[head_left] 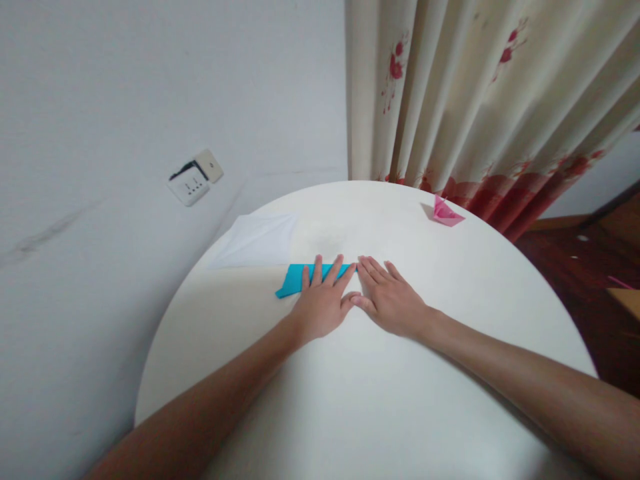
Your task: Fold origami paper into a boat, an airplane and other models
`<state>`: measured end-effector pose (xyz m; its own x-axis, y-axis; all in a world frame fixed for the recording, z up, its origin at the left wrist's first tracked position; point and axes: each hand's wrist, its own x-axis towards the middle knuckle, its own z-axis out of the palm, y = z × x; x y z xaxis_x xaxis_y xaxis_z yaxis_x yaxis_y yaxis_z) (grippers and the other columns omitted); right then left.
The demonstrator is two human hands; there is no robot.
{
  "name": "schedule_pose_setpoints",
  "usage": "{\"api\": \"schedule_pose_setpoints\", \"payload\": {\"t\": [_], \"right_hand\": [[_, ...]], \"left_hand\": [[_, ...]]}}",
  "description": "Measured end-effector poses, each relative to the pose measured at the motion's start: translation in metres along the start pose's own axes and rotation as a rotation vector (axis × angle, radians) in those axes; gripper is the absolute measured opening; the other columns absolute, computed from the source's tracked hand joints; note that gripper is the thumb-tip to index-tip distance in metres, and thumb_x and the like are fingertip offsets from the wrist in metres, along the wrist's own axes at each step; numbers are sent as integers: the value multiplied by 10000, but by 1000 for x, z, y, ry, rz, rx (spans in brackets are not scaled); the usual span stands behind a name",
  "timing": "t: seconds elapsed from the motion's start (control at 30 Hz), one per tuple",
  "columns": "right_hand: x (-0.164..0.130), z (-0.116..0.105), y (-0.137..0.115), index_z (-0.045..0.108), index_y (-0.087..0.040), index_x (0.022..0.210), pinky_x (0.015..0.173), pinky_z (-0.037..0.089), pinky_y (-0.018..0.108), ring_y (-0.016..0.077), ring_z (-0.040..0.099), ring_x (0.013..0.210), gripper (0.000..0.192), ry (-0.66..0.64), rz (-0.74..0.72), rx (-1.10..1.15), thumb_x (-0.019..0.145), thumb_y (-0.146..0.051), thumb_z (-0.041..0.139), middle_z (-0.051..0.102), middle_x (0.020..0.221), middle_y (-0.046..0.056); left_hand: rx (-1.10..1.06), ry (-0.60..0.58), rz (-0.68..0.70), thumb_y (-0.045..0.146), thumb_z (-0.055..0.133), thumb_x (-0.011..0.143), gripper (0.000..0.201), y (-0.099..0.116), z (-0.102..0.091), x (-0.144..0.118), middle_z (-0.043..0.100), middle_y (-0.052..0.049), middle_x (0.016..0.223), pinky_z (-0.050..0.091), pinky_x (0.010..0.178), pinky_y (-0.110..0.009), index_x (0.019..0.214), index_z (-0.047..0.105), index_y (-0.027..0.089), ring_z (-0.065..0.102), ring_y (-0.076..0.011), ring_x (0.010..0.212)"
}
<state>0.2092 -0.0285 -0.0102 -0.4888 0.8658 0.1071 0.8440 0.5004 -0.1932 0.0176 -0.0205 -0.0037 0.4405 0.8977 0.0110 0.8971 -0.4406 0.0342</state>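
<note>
Two flat hands, left hand (323, 303) and right hand (393, 300), press blue paper (296, 279) (long axis left-right).

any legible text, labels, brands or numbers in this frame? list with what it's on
None can be read.
Wall socket plate: no legible marking; too small and blurred to tell.
Blue folded paper under the left hand: plain, no print.
Pink folded paper: plain.
White sheet: blank.
Curtain: red flower pattern only, no lettering.
Right hand lies flat on the white table, which is unmarked.
</note>
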Motion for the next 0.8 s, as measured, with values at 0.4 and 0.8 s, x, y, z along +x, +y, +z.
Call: {"api": "schedule_pose_setpoints", "payload": {"t": [0.4,0.8], "right_hand": [[-2,2,-2,309,-16,1565,1239,180,553,321,215,1536,826,40,50,-26,1030,-632,183,251,1638,216],[1,4,1,296,-22,1572,1238,192,552,319,195,1540,845,40,10,11,1020,-654,193,234,1637,230]], "left_hand": [[-22,1,-27,565,381,1010,611,-1,0,0,138,7,1701,177,1127,-781,1588,246,418,74,-521,1515],[-31,29,118,478,358,1033,653,-4,4,1,200,-74,1683,209,1203,-653,1612,216,214,130,-344,1559]]}}
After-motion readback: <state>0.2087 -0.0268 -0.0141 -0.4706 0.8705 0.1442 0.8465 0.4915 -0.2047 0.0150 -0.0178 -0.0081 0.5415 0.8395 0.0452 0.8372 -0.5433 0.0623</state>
